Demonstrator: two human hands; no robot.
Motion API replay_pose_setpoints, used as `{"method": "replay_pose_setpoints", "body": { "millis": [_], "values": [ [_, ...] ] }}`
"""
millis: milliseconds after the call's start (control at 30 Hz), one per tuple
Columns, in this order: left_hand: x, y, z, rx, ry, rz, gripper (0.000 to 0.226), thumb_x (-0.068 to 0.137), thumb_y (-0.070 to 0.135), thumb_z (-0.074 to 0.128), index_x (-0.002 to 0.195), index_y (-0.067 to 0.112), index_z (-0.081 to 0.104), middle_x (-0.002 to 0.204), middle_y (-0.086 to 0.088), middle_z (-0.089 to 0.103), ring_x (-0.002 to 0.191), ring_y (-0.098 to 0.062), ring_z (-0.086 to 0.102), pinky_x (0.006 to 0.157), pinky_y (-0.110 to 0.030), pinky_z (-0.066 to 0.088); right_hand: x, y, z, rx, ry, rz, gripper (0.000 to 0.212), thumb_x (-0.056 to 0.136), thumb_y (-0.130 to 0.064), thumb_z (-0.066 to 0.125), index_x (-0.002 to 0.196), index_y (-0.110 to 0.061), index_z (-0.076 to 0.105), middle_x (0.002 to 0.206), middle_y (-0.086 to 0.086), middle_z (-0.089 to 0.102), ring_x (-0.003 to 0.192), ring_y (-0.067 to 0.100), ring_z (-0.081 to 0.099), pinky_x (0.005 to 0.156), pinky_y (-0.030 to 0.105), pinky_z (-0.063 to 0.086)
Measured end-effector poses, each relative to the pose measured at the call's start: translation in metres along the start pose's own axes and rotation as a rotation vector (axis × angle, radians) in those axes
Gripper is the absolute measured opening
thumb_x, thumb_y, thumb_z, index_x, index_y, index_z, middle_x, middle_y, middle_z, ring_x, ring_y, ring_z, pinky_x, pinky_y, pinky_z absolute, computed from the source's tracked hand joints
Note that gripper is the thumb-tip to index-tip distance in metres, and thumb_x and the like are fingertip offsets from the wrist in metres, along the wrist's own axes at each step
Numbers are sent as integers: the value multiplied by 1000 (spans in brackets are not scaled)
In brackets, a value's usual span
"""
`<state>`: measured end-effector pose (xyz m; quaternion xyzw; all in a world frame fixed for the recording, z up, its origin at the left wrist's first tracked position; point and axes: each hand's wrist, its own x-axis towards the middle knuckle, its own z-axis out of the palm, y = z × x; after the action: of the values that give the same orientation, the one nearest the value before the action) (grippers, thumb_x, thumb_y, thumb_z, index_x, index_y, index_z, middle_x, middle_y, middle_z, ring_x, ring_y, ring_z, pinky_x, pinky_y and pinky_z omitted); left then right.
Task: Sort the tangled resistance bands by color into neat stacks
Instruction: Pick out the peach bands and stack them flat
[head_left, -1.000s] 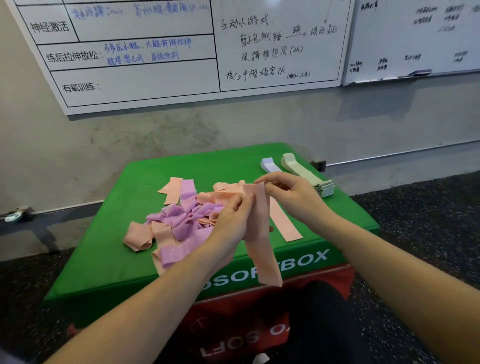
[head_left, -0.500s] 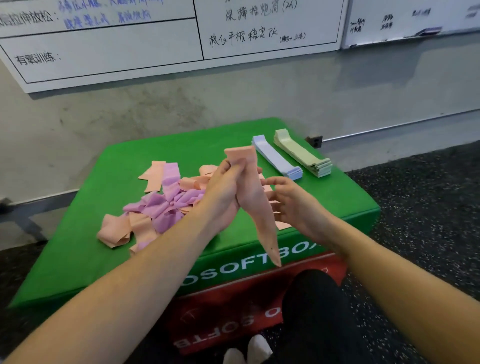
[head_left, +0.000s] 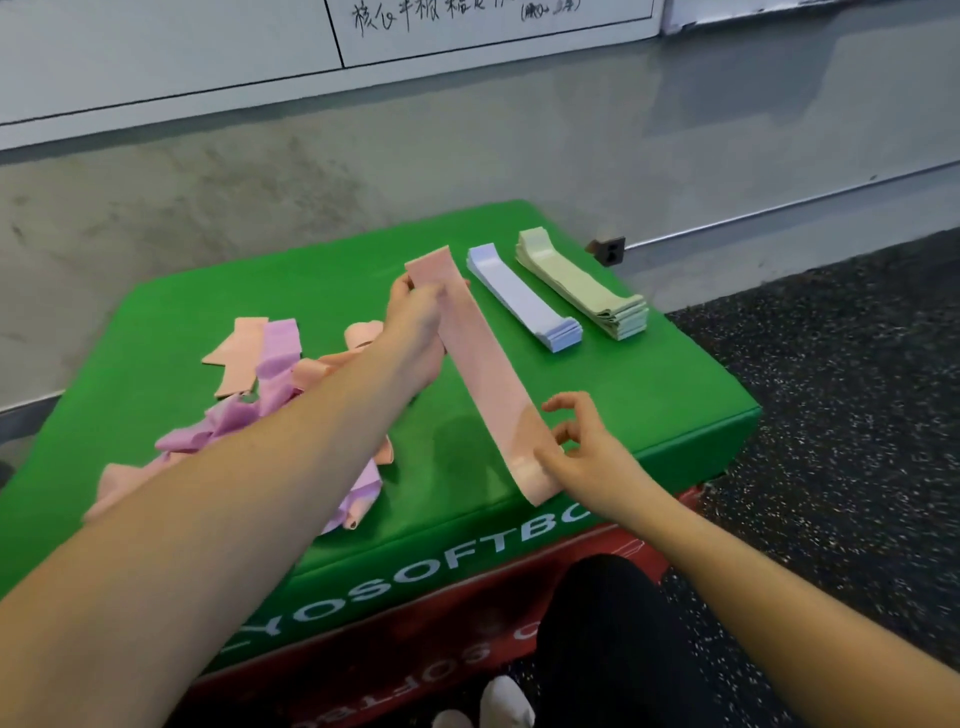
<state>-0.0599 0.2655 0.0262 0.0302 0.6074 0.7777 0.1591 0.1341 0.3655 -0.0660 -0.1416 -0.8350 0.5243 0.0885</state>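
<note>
A peach band (head_left: 483, 364) is stretched flat between my hands above the green soft box (head_left: 649, 395). My left hand (head_left: 415, 322) grips its far end and my right hand (head_left: 576, 447) pinches its near end. To the left lies a tangled pile of peach and purple bands (head_left: 270, 379), partly hidden by my left forearm. A neat stack of light blue bands (head_left: 522, 296) and a neat stack of pale green bands (head_left: 582, 283) lie side by side at the box's far right.
The green box sits on a red box (head_left: 415, 649) against a grey wall with whiteboards (head_left: 467, 31). Dark speckled floor (head_left: 831, 415) spreads to the right. My dark-clad leg (head_left: 608, 639) and white shoes are below the box's front edge.
The peach band hung bunched from my left hand; now it is pulled straight, my left hand at the far end and my right hand on the near end. The camera tilted down.
</note>
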Motion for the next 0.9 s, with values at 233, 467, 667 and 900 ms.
{"method": "replay_pose_setpoints", "body": {
  "millis": [233, 467, 667, 900],
  "values": [
    [49, -35, 5, 282, 47, -78, 13, 102, 6, 45, 111, 11, 53, 107, -5, 58, 102, -19, 56, 84, -34, 50, 18, 12, -11, -260, 1, -83, 2, 94, -31, 66, 93, -31, 65, 90, -17, 65, 66, -3, 53, 60, 16, 43],
    [75, -67, -4, 753, 7, 100, 27, 99, 10, 54, 126, 15, 54, 117, -1, 58, 99, -14, 56, 71, -21, 42, 25, 33, -21, -530, -11, -265, 29, 95, -51, 56, 105, -30, 74, 91, -12, 52, 80, 3, 48, 70, 26, 43],
    [90, -75, -7, 845, -4, 190, 23, 100, 11, 52, 122, 18, 57, 118, 3, 58, 104, -14, 55, 75, -19, 42, 19, 51, -48, -382, -284, -411, 32, 86, -50, 72, 111, -31, 71, 109, -16, 53, 100, 1, 57, 87, 17, 46],
    [101, -80, -10, 929, -42, 223, 27, 101, 11, 52, 125, 19, 62, 119, 5, 58, 79, -3, 52, 66, -17, 44, 20, 57, -44, -315, -176, -500, 18, 92, -36, 67, 102, -26, 78, 103, -15, 59, 94, 3, 62, 84, 19, 49]
  ]
}}
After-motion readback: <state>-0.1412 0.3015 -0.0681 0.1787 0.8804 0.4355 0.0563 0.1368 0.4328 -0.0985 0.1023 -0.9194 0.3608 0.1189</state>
